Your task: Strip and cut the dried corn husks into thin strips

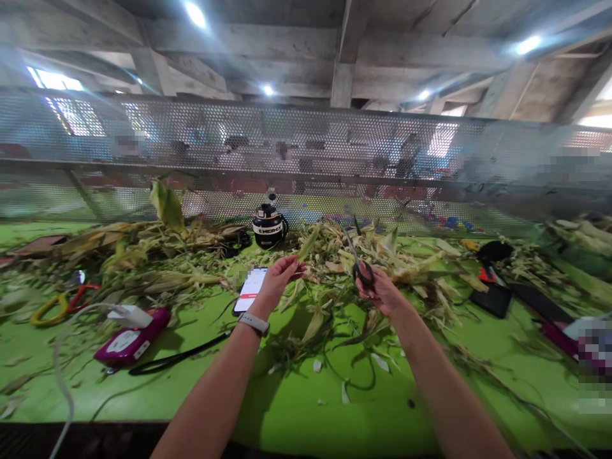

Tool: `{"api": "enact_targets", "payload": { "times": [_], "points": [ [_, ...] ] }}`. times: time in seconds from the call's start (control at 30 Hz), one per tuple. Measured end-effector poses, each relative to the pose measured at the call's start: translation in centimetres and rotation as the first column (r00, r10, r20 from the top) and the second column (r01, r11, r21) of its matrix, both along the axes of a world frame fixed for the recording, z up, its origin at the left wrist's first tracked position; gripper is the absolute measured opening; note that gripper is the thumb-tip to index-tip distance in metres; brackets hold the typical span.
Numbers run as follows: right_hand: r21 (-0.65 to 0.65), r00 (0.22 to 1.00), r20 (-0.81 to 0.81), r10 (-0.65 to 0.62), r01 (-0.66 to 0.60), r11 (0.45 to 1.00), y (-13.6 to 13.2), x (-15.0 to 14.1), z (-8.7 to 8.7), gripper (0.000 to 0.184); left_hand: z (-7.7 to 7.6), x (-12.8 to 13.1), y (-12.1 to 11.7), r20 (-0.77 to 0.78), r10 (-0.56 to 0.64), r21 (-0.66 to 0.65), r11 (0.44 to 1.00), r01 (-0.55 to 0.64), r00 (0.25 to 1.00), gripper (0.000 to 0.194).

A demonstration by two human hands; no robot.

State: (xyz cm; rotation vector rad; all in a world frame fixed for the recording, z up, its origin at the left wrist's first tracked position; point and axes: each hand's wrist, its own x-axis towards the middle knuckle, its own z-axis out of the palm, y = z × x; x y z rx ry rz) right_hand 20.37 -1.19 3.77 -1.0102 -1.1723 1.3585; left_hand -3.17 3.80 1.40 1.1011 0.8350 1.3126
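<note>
My left hand (pixel 280 277) is pinched on a thin strip of corn husk (pixel 301 271) over the green table (pixel 287 408). A grey band sits on that wrist. My right hand (pixel 380 290) grips black-handled scissors (pixel 358 264), blades pointing up and away. Both hands hover above a heap of corn husks and leaves (pixel 373 255) in the middle of the table. A phone (pixel 251 290) with a lit screen lies just left of my left hand.
A black jug (pixel 269 228) stands at the back by a perforated metal screen (pixel 306 159). A magenta device (pixel 131 344) with a white plug and cables lies at the left, near yellow and red handled tools (pixel 62 303). Black items (pixel 492 296) lie at the right.
</note>
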Motion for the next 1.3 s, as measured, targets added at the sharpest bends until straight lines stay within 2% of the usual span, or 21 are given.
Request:
{"api": "enact_targets", "payload": {
  "times": [0.17, 0.27, 0.43, 0.5, 0.63, 0.73, 0.8, 1.0, 1.2, 1.3],
  "points": [
    [-0.023, 0.967, 0.252, 0.039, -0.034, 0.999, 0.2, -0.4, -0.1, 0.043, -0.2, 0.3, -0.3, 0.084, -0.072, -0.034, 0.997, 0.075, 0.994, 0.042],
    [-0.030, 0.932, 0.351, 0.095, -0.090, 0.995, 0.1, -0.8, -0.1, 0.041, -0.2, 0.5, -0.6, 0.077, -0.101, -0.059, 0.993, 0.106, 0.992, 0.040],
    [-0.121, 0.866, 0.473, 0.163, -0.120, 0.985, -0.4, -1.4, 0.1, 0.043, 0.1, 1.2, -1.0, 0.037, -0.101, -0.111, 0.988, 0.104, 0.994, 0.036],
    [-0.129, 0.856, 0.487, 0.174, -0.127, 0.983, -0.5, -1.6, 0.3, 0.042, -0.1, 1.5, -1.0, 0.052, -0.070, -0.095, 0.993, 0.075, 0.996, 0.033],
    [-0.131, 0.856, 0.480, 0.193, -0.147, 0.980, -0.8, -1.8, 0.5, 0.042, -0.7, 1.9, -0.4, 0.040, 0.079, -0.010, 0.997, -0.078, 0.996, 0.032],
    [-0.131, 0.854, 0.471, 0.219, -0.178, 0.975, -0.8, -1.9, 0.4, 0.045, -1.1, 2.0, -0.2, 0.008, 0.143, -0.032, 0.989, -0.142, 0.990, 0.034],
    [-0.124, 0.858, 0.459, 0.229, -0.193, 0.973, -0.8, -1.9, 0.2, 0.045, -1.0, 2.0, -0.4, 0.030, 0.135, -0.069, 0.989, -0.133, 0.990, 0.034],
    [-0.112, 0.863, 0.449, 0.231, -0.202, 0.973, -0.7, -2.1, 0.0, 0.044, -0.2, 2.7, -1.7, 0.120, 0.018, -0.191, 0.982, 0.005, 0.993, 0.032],
    [-0.111, 0.862, 0.454, 0.226, -0.198, 0.974, -0.8, -2.3, 0.0, 0.044, -0.2, 3.4, -2.1, 0.065, 0.153, -0.149, 0.978, -0.142, 0.986, 0.028],
    [-0.112, 0.861, 0.460, 0.218, -0.187, 0.976, -0.7, -2.3, -0.4, 0.045, -0.4, 3.6, -2.0, 0.129, 0.151, -0.165, 0.978, -0.129, 0.980, 0.028]
  ]
}}
